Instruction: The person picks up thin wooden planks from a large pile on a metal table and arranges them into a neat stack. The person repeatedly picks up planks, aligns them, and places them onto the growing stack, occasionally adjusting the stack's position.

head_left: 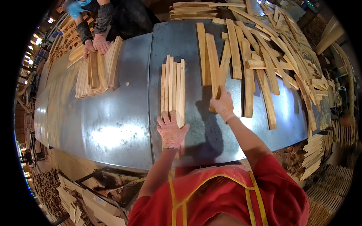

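Note:
My left hand (172, 130), in a pale pink glove, lies flat with fingers spread over the near end of a row of wooden strips (172, 84). Those strips stand close side by side on the metal tabletop (124, 116), their far ends uneven. Off to the right, my right hand (223, 104), gloved too, is closed around the near end of a longer wooden slat (213, 56). Another slat (225, 62) slants beside it, its near end close to my fingers. What my right fingertips touch underneath is hidden.
Loose slats (247, 75) spread over the table's right side, with a tangled heap (290, 49) behind. At far left, a co-worker's gloved hands (96, 45) rest on a bundle of strips (81, 81). Stacked wood (313, 156) stands past the right edge; scraps (49, 188) lie lower left.

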The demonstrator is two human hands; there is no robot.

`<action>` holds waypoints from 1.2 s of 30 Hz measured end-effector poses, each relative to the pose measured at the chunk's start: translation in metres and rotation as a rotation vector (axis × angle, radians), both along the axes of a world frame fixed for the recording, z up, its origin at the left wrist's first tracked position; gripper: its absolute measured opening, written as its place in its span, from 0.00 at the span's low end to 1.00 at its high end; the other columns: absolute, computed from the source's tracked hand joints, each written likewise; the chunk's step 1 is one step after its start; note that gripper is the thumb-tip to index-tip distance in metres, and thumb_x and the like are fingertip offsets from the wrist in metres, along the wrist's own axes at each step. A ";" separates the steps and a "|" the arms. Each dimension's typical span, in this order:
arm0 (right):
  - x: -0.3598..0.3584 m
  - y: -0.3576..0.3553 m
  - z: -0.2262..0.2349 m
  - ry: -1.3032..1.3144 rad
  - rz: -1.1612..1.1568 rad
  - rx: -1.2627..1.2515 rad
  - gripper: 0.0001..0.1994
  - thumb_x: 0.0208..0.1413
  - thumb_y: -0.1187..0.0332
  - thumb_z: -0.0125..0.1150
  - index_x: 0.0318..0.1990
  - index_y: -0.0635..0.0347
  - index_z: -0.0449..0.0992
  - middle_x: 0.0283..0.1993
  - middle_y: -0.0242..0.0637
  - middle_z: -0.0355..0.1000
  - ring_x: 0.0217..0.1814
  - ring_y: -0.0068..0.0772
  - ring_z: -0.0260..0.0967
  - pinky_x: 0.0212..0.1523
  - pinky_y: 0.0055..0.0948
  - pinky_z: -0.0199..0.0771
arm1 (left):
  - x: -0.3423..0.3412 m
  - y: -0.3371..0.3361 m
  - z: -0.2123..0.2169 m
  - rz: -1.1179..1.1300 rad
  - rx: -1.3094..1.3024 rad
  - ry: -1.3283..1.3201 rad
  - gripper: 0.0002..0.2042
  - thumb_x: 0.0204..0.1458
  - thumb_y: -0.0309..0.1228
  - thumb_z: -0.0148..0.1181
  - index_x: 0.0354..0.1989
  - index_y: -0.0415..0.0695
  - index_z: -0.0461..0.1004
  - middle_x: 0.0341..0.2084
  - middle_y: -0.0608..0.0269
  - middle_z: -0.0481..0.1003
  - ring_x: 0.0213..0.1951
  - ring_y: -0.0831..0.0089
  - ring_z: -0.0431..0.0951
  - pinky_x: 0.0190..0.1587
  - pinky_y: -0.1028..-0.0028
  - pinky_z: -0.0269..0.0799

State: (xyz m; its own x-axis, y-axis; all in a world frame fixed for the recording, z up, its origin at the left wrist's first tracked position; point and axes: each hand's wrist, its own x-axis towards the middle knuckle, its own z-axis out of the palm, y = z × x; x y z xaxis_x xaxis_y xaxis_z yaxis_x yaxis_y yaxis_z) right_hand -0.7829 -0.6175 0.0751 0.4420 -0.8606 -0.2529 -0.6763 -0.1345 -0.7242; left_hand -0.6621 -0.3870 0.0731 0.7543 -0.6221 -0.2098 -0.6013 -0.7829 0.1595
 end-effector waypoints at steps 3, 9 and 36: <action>-0.038 0.089 0.002 -0.146 0.076 0.038 0.44 0.50 0.68 0.71 0.76 0.64 0.60 0.60 0.59 0.76 0.58 0.51 0.79 0.60 0.51 0.78 | 0.007 0.010 -0.005 -0.031 -0.136 0.063 0.46 0.46 0.58 0.73 0.73 0.50 0.64 0.71 0.53 0.58 0.72 0.44 0.57 0.66 0.43 0.63; -0.032 0.150 0.002 0.326 0.938 0.403 0.30 0.51 0.62 0.64 0.62 0.64 0.76 0.58 0.62 0.79 0.62 0.64 0.77 0.65 0.53 0.76 | 0.002 0.009 0.005 -0.053 -0.079 0.055 0.53 0.43 0.62 0.74 0.77 0.51 0.61 0.73 0.49 0.57 0.73 0.39 0.55 0.70 0.41 0.56; 0.036 -0.262 -0.058 0.289 0.029 -0.637 0.26 0.59 0.67 0.61 0.64 0.67 0.69 0.62 0.57 0.68 0.64 0.60 0.70 0.63 0.50 0.76 | -0.006 -0.029 -0.006 -0.025 0.095 -0.060 0.53 0.40 0.61 0.78 0.75 0.52 0.63 0.75 0.47 0.57 0.76 0.41 0.55 0.73 0.42 0.56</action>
State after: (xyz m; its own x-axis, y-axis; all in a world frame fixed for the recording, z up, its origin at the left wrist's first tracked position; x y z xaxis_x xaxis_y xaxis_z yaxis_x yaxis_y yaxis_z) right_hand -0.7469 -0.8790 0.0168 0.4585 -0.8689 0.1864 -0.8194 -0.4946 -0.2898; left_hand -0.6685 -0.4159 0.0669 0.7520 -0.6200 -0.2239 -0.6268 -0.7777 0.0484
